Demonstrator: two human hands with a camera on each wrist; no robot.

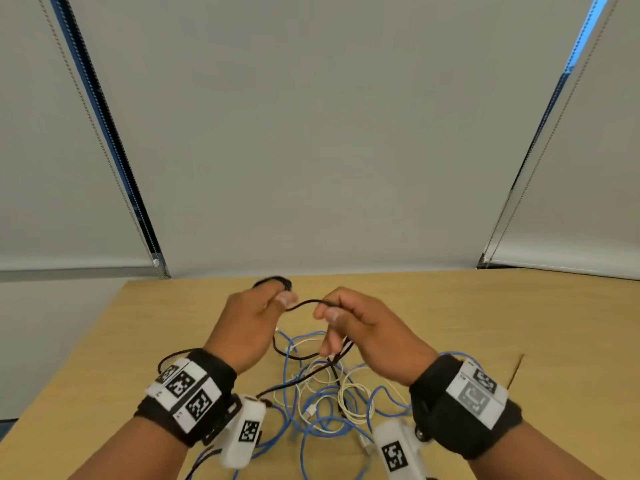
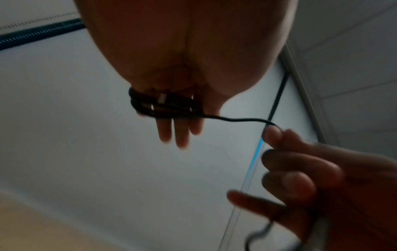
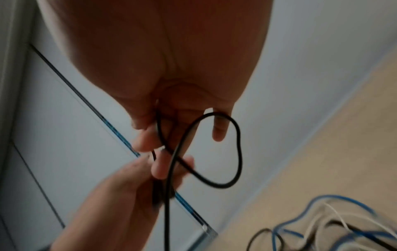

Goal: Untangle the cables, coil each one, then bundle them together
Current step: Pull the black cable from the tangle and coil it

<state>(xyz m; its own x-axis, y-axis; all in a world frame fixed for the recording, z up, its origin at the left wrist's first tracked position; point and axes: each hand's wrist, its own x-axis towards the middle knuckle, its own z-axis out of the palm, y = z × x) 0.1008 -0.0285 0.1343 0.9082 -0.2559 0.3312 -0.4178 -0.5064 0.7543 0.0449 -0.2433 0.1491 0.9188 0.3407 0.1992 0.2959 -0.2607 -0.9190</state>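
Observation:
Both hands are raised above the wooden table (image 1: 485,323). My left hand (image 1: 252,320) has several turns of a thin black cable (image 1: 304,304) wound round its straight fingers (image 2: 178,134), the coil (image 2: 165,105) sitting across them with the thumb on it. A short span of the cable runs to my right hand (image 1: 349,327), which pinches it between thumb and forefinger (image 2: 272,134). From there the black cable (image 3: 214,152) loops and drops to a tangle of blue cable (image 1: 322,424) and white cable (image 1: 349,400) on the table under my wrists.
The tangled pile (image 3: 333,225) lies near the table's front edge, between my forearms. Grey roller blinds (image 1: 311,133) with bead chains hang behind the table. The table's far edge runs just beyond my hands.

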